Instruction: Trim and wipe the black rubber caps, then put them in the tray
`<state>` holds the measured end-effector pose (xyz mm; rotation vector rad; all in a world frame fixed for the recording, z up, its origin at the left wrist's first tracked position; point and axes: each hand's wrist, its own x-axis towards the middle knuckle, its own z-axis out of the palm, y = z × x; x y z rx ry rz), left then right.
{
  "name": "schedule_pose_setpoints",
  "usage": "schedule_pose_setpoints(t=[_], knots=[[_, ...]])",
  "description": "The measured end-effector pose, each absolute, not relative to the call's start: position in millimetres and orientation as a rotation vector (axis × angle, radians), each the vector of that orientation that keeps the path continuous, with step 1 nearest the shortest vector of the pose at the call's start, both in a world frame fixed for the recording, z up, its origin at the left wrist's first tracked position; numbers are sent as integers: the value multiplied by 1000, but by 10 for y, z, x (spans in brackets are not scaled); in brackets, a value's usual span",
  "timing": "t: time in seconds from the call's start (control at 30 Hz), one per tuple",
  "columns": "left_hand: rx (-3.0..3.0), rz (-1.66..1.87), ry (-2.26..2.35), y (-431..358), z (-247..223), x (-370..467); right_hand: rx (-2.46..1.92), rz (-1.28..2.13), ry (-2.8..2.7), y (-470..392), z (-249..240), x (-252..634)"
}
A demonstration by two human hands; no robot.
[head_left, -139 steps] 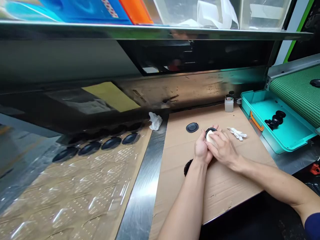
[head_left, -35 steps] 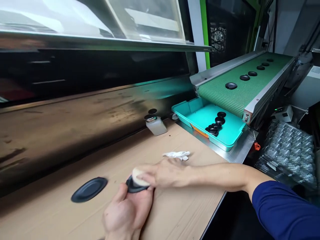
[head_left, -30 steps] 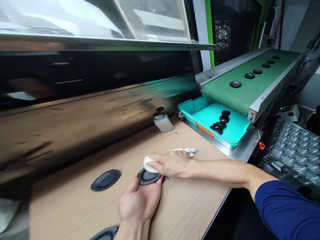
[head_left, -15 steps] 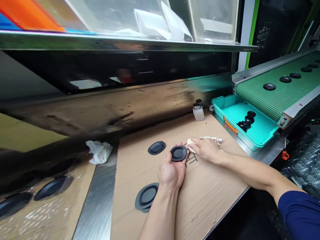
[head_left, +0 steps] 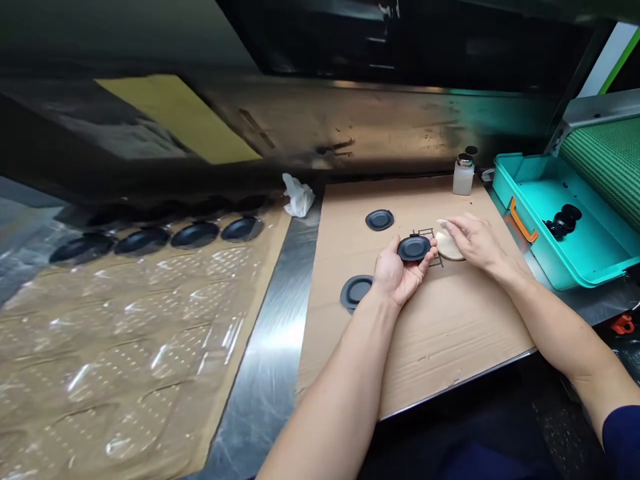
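One black disc [head_left: 414, 249], in left hand [head_left: 400, 276], well inside cardboard's [head_left: 450, 333] edges

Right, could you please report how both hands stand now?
Left hand holding black oval disc. Right hand pinching cream pad. Another black disc beyond, on cardboard.

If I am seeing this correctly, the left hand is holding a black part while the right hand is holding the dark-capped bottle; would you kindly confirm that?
Not quite: in the head view, the right hand holds a cream pad; the bottle stands apart, farther back. The left hand does hold a black part.
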<state>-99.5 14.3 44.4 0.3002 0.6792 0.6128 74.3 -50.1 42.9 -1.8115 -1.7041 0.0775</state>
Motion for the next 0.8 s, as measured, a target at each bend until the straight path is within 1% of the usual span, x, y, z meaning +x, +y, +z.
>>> schedule_pose_setpoints(t=[0.07,0.2,0.3,0.43,0.5,0.6,0.8], knots=[[371,593,745,119,417,-967,-1702,140,-1755,-512,436,628],[530,661,800,35,351,-882,-1704,137,-1816,-514,398,498],[632,723,816,-27,284,-821,-1795,108,-1894,-521,375,476],[785,781,832,-49,147,-779,-2036,20,-2020,-574,435,465],[879,775,829,-40,72,-777,-2066,-16,-2080,-601,467,477],[1047,735,824,-34,1,-793,-1991,-31,-2109,-609,476,514],[1169,683,831,-80,37,-822,-1969,7,-2104,-588,494,549]])
